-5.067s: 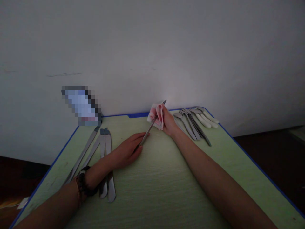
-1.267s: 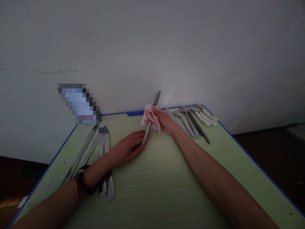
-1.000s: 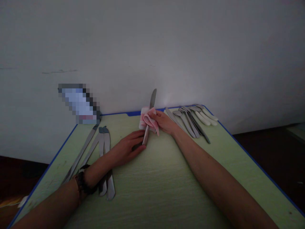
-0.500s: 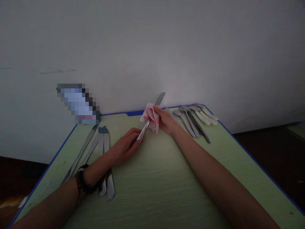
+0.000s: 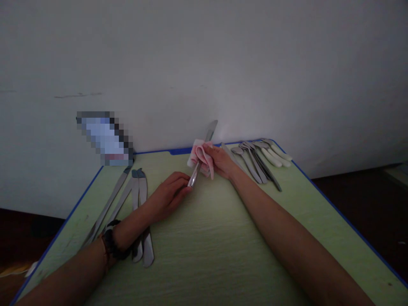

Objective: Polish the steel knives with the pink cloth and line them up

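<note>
Above the table a table knife slants up and away, its blade pointing toward the wall. The end of its handle is pinched in the fingers of my left hand. My right hand grips a pink and white cloth folded around the middle of the knife, so that part is hidden. Several other table knives lie to the left, partly under my left forearm. Beyond my right wrist lie several spoons and other cutlery, two with white handles.
The light green table has a blue edge and stands against a pale wall. A phone-like device with a blurred screen leans on the wall at the back left.
My left fingers have shifted toward the handle's very end, and the knife is tilted a little more upright. The cloth stays around it in my right hand.
</note>
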